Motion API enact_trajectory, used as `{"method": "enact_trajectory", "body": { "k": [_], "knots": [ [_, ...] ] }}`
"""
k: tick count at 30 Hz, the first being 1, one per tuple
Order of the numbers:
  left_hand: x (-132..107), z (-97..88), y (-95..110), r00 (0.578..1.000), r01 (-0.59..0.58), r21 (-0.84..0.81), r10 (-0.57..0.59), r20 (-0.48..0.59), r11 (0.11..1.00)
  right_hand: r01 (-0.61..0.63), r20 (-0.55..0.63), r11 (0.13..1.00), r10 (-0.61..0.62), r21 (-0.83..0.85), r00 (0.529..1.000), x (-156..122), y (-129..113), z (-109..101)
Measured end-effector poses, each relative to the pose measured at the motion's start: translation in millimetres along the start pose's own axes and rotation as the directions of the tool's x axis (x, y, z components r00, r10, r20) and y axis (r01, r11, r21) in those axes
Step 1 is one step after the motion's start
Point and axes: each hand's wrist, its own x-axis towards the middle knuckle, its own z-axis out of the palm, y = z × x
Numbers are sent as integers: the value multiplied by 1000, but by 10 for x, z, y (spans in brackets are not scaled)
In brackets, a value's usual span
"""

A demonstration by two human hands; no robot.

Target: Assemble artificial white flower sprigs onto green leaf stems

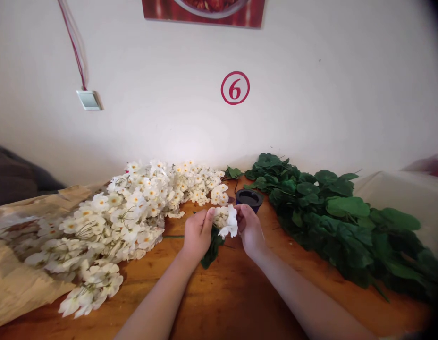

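Note:
A white artificial-looking flower cluster [224,218] is held up between my two hands over the table. My left hand [198,234] is closed on its stem side, thumb pointing up; the stem itself is hidden by the fingers. Dark green leaves [211,249] hang below the blossoms, beside the left hand. On the other side, my right hand [250,230] pinches the edge of the white petals with thumb and fingertips. Just behind the right hand stands a dark round pot [249,198] with a black rim.
A large heap of white flowers [134,208] with yellow centres covers the left, partly in brown paper [24,288]. Green leaf stems [332,222] are piled along the right. A wooden table [222,302] lies underneath, against a white wall [162,94].

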Motion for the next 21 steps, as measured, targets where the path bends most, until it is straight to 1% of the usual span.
{"method": "enact_trajectory", "body": {
  "k": [2, 4, 6, 7, 8, 9, 10, 11, 13, 15, 18, 21],
  "knots": [
    [-2, 25, 42, 995, 85, -156, -91, -36, 984, -13, 15, 998, 12, 61, 1000, -1, 15, 15],
    [-5, 61, 73, 984, 163, -303, -178, -25, 939, -58, 60, 995, 53, 84, 997, -27, 42, 44],
    [-13, 102, 92, 967, 249, -437, -247, 62, 865, -100, 109, 991, 89, 91, 990, -77, 76, 87],
    [-19, 120, 95, 958, 285, -478, -264, 112, 831, -114, 130, 989, 102, 92, 986, -108, 91, 110],
    [-25, 134, 95, 951, 308, -492, -268, 152, 814, -123, 145, 988, 109, 91, 983, -140, 103, 134],
    [-31, 144, 92, 949, 316, -478, -266, 171, 819, -124, 152, 988, 110, 87, 982, -171, 110, 156],
    [-36, 149, 87, 951, 309, -439, -263, 162, 844, -122, 154, 989, 108, 81, 982, -201, 110, 175],
    [-40, 148, 81, 957, 288, -377, -258, 129, 880, -116, 151, 990, 103, 77, 983, -227, 103, 191],
    [-40, 133, 66, 973, 231, -211, -228, 37, 950, -98, 148, 992, 85, 82, 985, -271, 78, 212],
    [-37, 111, 53, 985, 168, -21, -169, -34, 986, -79, 158, 992, 64, 94, 985, -302, 51, 219],
    [-38, 88, 38, 997, 71, 218, -62, -47, 973, -68, 181, 995, 53, 78, 982, -336, 30, 211],
    [-55, 94, 24, 999, -22, 343, 35, -33, 939, -96, 156, 993, 84, 68, 984, -345, 30, 210]
  ]
}}
